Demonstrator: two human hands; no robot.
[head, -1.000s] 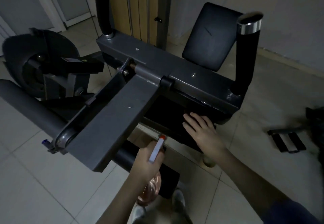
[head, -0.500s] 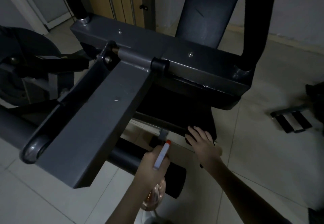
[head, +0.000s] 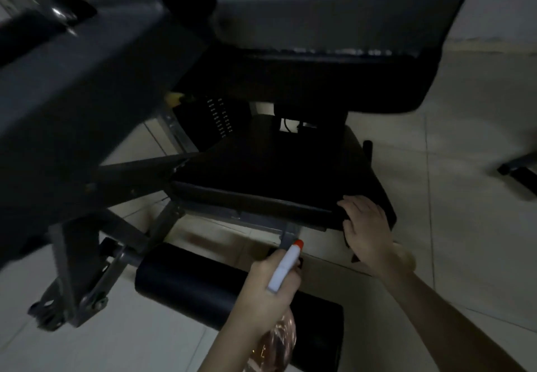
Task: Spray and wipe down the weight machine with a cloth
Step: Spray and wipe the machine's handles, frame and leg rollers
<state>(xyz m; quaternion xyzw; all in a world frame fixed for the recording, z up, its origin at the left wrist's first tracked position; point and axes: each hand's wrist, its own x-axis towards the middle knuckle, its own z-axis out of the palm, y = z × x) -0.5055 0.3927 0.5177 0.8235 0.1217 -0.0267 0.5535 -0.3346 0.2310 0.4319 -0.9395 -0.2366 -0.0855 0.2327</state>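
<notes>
The weight machine fills the view, with its black seat pad low in the middle under a grey frame arm. My right hand rests on the seat's front right corner and presses a dark cloth there; a fold of the cloth hangs below my palm. My left hand grips a spray bottle that has a white head, an orange nozzle and a clear pinkish body. The nozzle points up toward the seat's front edge.
A black roller pad lies low in front of the seat, just left of my left hand. A large black pad overhangs the seat. Pale floor tiles surround the machine, and a dark metal piece lies on the floor at right.
The camera has dropped lower and closer, so the seat now shows under the frame. My right hand slid to the seat's front right corner. My left hand still holds the bottle.
</notes>
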